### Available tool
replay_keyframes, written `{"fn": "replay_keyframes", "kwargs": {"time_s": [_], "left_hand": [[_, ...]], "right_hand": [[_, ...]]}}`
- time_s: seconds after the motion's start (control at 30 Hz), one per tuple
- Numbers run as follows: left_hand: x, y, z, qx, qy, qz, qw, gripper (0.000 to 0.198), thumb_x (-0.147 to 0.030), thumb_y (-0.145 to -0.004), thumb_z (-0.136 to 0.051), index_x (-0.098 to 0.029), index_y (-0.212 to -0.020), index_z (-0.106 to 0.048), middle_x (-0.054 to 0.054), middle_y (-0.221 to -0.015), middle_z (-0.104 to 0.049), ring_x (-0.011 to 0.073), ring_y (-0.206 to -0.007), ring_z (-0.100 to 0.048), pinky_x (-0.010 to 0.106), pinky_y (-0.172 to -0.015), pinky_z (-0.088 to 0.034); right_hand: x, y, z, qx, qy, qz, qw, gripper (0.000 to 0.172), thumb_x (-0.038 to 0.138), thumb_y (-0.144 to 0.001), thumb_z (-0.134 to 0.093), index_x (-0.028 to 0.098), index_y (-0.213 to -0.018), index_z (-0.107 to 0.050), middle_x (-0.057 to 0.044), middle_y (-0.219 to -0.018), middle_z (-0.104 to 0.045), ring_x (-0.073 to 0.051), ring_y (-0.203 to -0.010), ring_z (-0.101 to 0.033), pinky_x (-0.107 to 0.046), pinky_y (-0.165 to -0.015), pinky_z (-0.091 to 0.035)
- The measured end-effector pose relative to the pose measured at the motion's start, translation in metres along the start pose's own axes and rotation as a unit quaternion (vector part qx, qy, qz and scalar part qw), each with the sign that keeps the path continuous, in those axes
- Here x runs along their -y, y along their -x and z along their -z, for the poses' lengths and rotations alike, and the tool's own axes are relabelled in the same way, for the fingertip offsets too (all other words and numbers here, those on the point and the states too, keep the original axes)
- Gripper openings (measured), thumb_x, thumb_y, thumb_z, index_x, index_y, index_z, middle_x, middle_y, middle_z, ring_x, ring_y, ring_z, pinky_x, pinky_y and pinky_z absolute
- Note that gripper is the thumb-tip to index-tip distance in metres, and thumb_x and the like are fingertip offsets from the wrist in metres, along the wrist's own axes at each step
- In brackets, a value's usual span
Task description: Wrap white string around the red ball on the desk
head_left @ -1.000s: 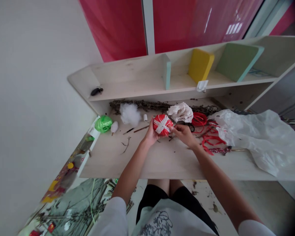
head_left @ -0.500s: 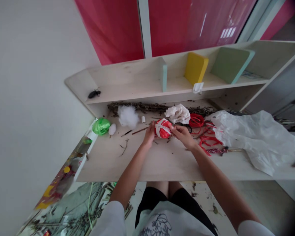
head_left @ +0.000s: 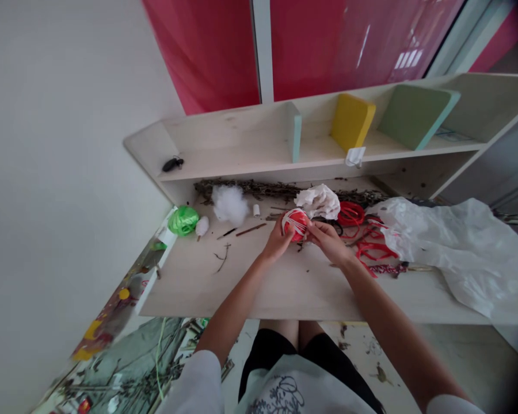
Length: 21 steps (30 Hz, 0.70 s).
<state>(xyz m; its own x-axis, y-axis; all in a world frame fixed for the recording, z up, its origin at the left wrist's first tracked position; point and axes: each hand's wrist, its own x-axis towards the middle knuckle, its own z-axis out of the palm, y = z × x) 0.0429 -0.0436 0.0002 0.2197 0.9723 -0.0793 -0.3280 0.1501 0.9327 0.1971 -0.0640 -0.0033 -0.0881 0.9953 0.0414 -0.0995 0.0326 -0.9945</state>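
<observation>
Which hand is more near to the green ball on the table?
Left. The left hand is on the red ball, to the right of the green ball in view. The right hand is farther, on the red ball's other side.

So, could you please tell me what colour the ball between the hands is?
The ball is red, wound with white strands; the head view shows it best.

The one camera sits on the person's head and looks forward and down, close above the left hand and right hand. It faces the pale wooden surface and the shelf behind it, with the person's lap along the bottom edge and a white wall filling the left side.
</observation>
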Motion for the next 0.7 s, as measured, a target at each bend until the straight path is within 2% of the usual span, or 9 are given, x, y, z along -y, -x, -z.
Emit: {"fn": "replay_keyframes", "kwargs": {"time_s": [0.07, 0.1, 0.17, 0.27, 0.33, 0.43, 0.57, 0.7], "left_hand": [[0.0015, 0.0031, -0.0029, 0.032, -0.039, -0.054, 0.997, 0.075, -0.032, -0.055, -0.089, -0.022, -0.123, -0.057, 0.007, -0.122, -0.064, 0.0225, -0.116, -0.057, 0.03, -0.101, -0.044], [0.002, 0.0038, -0.0036, 0.035, -0.066, -0.084, 0.994, 0.077, -0.032, -0.054, -0.089, -0.022, -0.123, -0.056, 0.007, -0.12, -0.064, 0.0222, -0.112, -0.059, 0.031, -0.099, -0.045], [0.0023, 0.0029, -0.0036, 0.009, -0.096, -0.098, 0.991, 0.064, -0.038, -0.061, -0.085, -0.021, -0.117, -0.059, 0.007, -0.115, -0.066, 0.0207, -0.106, -0.06, 0.031, -0.095, -0.046], [0.0013, -0.0021, -0.0004, -0.043, -0.113, -0.069, 0.99, 0.043, -0.05, -0.075, -0.072, -0.019, -0.104, -0.064, 0.007, -0.104, -0.068, 0.0206, -0.1, -0.061, 0.03, -0.088, -0.048], [0.0008, -0.0045, 0.002, -0.04, -0.121, -0.052, 0.99, 0.041, -0.053, -0.078, -0.068, -0.019, -0.1, -0.065, 0.007, -0.099, -0.069, 0.0212, -0.098, -0.062, 0.029, -0.086, -0.049], [0.002, -0.0035, 0.0031, -0.005, -0.132, -0.054, 0.99, 0.042, -0.051, -0.076, -0.07, -0.018, -0.102, -0.065, 0.007, -0.1, -0.069, 0.0208, -0.097, -0.063, 0.03, -0.086, -0.05], [0.004, 0.0009, -0.001, 0.011, -0.109, -0.066, 0.992, 0.05, -0.036, -0.063, -0.084, -0.018, -0.106, -0.065, 0.007, -0.103, -0.069, 0.0204, -0.096, -0.063, 0.033, -0.089, -0.051], [0.001, 0.0004, -0.0026, -0.015, -0.06, -0.009, 0.998, 0.038, -0.043, -0.073, -0.075, -0.017, -0.1, -0.067, 0.007, -0.098, -0.071, 0.0226, -0.099, -0.065, 0.037, -0.091, -0.053]], "right_hand": [[0.0008, -0.0002, 0.0011, 0.0, 0.0, -0.002, 1.0, 0.056, 0.075, -0.069, -0.064, 0.02, -0.063, -0.054, 0.002, -0.055, -0.044, -0.01, -0.053, -0.037, -0.025, -0.05, -0.032], [0.0015, -0.0002, 0.0016, -0.001, -0.002, -0.002, 1.0, 0.057, 0.076, -0.068, -0.064, 0.02, -0.063, -0.054, 0.002, -0.055, -0.043, -0.01, -0.052, -0.037, -0.025, -0.05, -0.032], [0.0027, -0.0003, 0.0022, -0.003, -0.005, 0.002, 1.0, 0.057, 0.076, -0.068, -0.064, 0.02, -0.064, -0.053, 0.003, -0.055, -0.042, -0.01, -0.051, -0.036, -0.025, -0.05, -0.032], [0.0032, -0.0002, 0.0023, 0.001, -0.005, 0.012, 1.0, 0.055, 0.074, -0.071, -0.064, 0.02, -0.066, -0.054, 0.003, -0.054, -0.042, -0.009, -0.049, -0.034, -0.025, -0.049, -0.029], [0.003, 0.0003, 0.0021, 0.006, -0.005, 0.014, 1.0, 0.054, 0.073, -0.071, -0.064, 0.019, -0.067, -0.057, 0.003, -0.054, -0.043, -0.009, -0.049, -0.033, -0.025, -0.048, -0.027], [0.0033, 0.001, 0.0025, 0.01, 0.003, 0.015, 1.0, 0.055, 0.073, -0.072, -0.064, 0.019, -0.067, -0.059, 0.002, -0.053, -0.044, -0.009, -0.049, -0.036, -0.025, -0.047, -0.026], [0.0038, 0.001, 0.0037, 0.015, 0.026, 0.014, 0.999, 0.057, 0.076, -0.071, -0.061, 0.019, -0.067, -0.059, 0.001, -0.055, -0.047, -0.01, -0.05, -0.04, -0.025, -0.046, -0.028], [0.0011, -0.0003, 0.0033, 0.026, 0.057, 0.023, 0.998, 0.059, 0.077, -0.074, -0.057, 0.019, -0.069, -0.061, 0.0, -0.058, -0.052, -0.01, -0.052, -0.043, -0.024, -0.047, -0.031]]}}
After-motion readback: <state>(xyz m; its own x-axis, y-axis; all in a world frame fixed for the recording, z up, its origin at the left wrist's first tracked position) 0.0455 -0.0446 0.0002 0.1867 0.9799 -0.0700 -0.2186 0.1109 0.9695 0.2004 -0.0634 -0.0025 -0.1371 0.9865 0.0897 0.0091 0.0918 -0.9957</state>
